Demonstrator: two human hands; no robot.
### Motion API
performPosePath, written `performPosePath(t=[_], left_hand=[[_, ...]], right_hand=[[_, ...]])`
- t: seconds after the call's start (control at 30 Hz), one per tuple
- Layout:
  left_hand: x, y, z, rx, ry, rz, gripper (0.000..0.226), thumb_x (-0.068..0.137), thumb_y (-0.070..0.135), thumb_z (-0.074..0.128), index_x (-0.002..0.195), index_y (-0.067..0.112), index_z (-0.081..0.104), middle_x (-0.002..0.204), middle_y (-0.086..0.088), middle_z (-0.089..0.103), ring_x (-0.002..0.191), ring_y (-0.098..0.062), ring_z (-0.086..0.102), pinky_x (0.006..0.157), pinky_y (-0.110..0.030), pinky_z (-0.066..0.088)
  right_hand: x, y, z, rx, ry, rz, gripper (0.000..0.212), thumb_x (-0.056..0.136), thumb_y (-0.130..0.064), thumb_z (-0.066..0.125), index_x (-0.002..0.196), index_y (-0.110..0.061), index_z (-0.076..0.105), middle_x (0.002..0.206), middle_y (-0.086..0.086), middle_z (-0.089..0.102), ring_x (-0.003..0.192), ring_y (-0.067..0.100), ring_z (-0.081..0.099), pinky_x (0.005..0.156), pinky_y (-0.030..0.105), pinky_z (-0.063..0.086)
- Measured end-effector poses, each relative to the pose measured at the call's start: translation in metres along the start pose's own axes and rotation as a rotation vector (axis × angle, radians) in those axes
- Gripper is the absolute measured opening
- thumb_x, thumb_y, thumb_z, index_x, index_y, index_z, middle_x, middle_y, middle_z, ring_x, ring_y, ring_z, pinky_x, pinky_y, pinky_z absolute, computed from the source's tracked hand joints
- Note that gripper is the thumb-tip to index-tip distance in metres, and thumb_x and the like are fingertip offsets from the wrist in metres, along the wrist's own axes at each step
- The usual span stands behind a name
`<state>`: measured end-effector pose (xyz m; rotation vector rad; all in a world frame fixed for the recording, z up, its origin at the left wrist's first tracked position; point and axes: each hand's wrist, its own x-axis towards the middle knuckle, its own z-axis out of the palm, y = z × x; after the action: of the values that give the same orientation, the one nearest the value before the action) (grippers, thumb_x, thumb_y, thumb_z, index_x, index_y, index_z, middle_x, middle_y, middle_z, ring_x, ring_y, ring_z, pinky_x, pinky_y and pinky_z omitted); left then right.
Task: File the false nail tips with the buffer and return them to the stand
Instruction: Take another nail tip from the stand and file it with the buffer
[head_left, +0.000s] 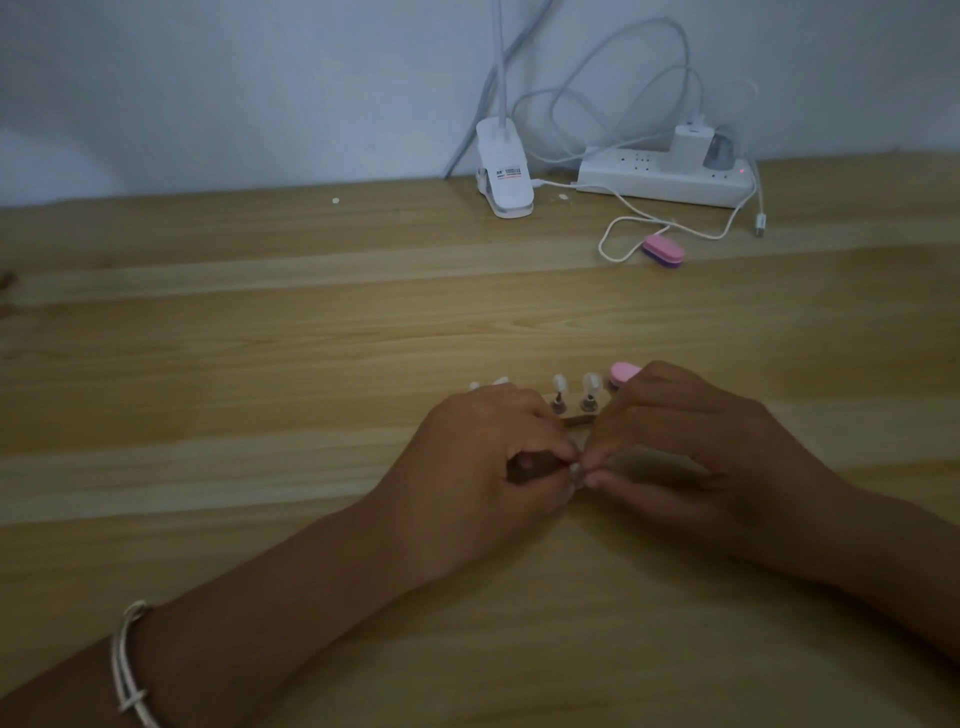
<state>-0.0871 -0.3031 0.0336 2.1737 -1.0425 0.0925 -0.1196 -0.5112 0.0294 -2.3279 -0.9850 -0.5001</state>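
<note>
My left hand and my right hand meet fingertip to fingertip low in the middle of the wooden table. Between them both pinch a small clear false nail tip, mostly hidden by the fingers. Just behind the hands stands the nail stand, a low wooden strip with metal holders. Two of them carry upright clear tips, and more white tips peek out behind my left hand. A pink buffer shows behind my right hand's knuckles; I cannot tell whether it touches the hand.
A second pink and purple buffer lies farther back on the right beside a looped white cable. At the wall stand a white clip lamp base and a white power strip with chargers. A silver bangle circles my left wrist.
</note>
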Motion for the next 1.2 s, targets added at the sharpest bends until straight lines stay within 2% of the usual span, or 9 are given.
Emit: performPosePath(t=[0.1, 0.23, 0.37, 0.5, 0.57, 0.77, 0.97, 1.1, 1.2], left_hand=[[0.0004, -0.0003, 0.0001, 0.023, -0.002, 0.0, 0.006, 0.074, 0.019, 0.075, 0.079, 0.018, 0.078, 0.078, 0.005, 0.071, 0.07, 0.004, 0.05, 0.065, -0.012, 0.041], [0.0007, 0.0022, -0.0013, 0.02, -0.001, -0.009, 0.008, 0.073, 0.02, 0.074, 0.077, 0.015, 0.079, 0.074, 0.003, 0.07, 0.068, 0.001, 0.052, 0.061, -0.011, 0.039], [0.001, 0.0033, -0.002, 0.013, 0.004, -0.019, 0.013, 0.073, 0.023, 0.072, 0.079, 0.015, 0.079, 0.073, 0.004, 0.069, 0.066, -0.002, 0.054, 0.058, -0.015, 0.042], [0.0009, 0.0037, -0.0019, 0.013, 0.005, -0.033, 0.011, 0.073, 0.025, 0.074, 0.078, 0.017, 0.079, 0.071, 0.005, 0.069, 0.063, -0.004, 0.055, 0.056, -0.018, 0.043], [0.001, 0.0036, -0.0022, 0.018, 0.008, -0.031, 0.007, 0.073, 0.022, 0.076, 0.077, 0.017, 0.079, 0.07, 0.005, 0.068, 0.062, -0.003, 0.055, 0.055, -0.016, 0.042], [0.0016, 0.0031, -0.0026, 0.021, 0.002, -0.046, 0.005, 0.074, 0.019, 0.079, 0.078, 0.016, 0.079, 0.071, 0.006, 0.068, 0.063, -0.004, 0.055, 0.057, -0.011, 0.038], [0.0015, 0.0029, -0.003, 0.018, 0.015, -0.047, 0.007, 0.071, 0.021, 0.081, 0.077, 0.018, 0.079, 0.069, 0.008, 0.066, 0.06, -0.002, 0.053, 0.057, -0.013, 0.038], [0.002, 0.0028, -0.0023, -0.003, 0.01, -0.052, 0.012, 0.069, 0.024, 0.075, 0.078, 0.017, 0.079, 0.071, 0.005, 0.068, 0.061, -0.004, 0.055, 0.056, -0.02, 0.043], [0.0015, 0.0029, -0.0025, -0.004, 0.009, -0.057, 0.011, 0.07, 0.023, 0.076, 0.079, 0.016, 0.079, 0.072, 0.004, 0.068, 0.061, -0.005, 0.056, 0.055, -0.018, 0.041]], right_hand=[[-0.0001, -0.0016, 0.0016, -0.01, 0.008, 0.016, 0.008, 0.091, -0.018, 0.071, 0.088, -0.012, 0.075, 0.092, -0.004, 0.07, 0.087, 0.022, 0.065, 0.089, 0.047, 0.049], [-0.0013, -0.0039, 0.004, -0.037, 0.028, 0.051, 0.016, 0.093, -0.024, 0.062, 0.087, -0.014, 0.073, 0.09, -0.006, 0.07, 0.087, 0.02, 0.065, 0.099, 0.041, 0.045], [-0.0016, -0.0057, 0.0045, -0.074, 0.055, 0.078, 0.017, 0.092, -0.026, 0.062, 0.09, -0.013, 0.074, 0.09, -0.006, 0.071, 0.087, 0.014, 0.064, 0.105, 0.036, 0.042], [-0.0008, -0.0058, 0.0029, -0.052, 0.04, 0.074, 0.004, 0.088, -0.016, 0.072, 0.089, -0.014, 0.075, 0.09, -0.008, 0.072, 0.086, 0.009, 0.065, 0.105, 0.038, 0.043], [-0.0007, -0.0053, 0.0018, -0.047, 0.028, 0.085, 0.005, 0.086, -0.014, 0.072, 0.089, -0.015, 0.076, 0.09, -0.009, 0.072, 0.086, 0.008, 0.065, 0.106, 0.039, 0.043], [-0.0022, -0.0062, 0.0016, 0.069, 0.036, 0.187, 0.005, 0.089, -0.022, 0.074, 0.091, -0.018, 0.077, 0.09, -0.013, 0.073, 0.087, 0.008, 0.068, 0.112, 0.048, 0.043], [-0.001, -0.0067, 0.0005, 0.101, 0.034, 0.231, 0.008, 0.088, -0.026, 0.073, 0.091, -0.02, 0.077, 0.089, -0.015, 0.073, 0.086, 0.007, 0.068, 0.114, 0.045, 0.041], [-0.0007, -0.0053, 0.0003, 0.1, 0.023, 0.244, 0.004, 0.089, -0.023, 0.076, 0.091, -0.02, 0.077, 0.089, -0.014, 0.073, 0.084, 0.009, 0.068, 0.113, 0.046, 0.042], [-0.0003, -0.0051, -0.0011, 0.137, 0.009, 0.271, 0.004, 0.085, -0.02, 0.078, 0.09, -0.021, 0.077, 0.088, -0.013, 0.073, 0.083, 0.01, 0.068, 0.114, 0.044, 0.041]])
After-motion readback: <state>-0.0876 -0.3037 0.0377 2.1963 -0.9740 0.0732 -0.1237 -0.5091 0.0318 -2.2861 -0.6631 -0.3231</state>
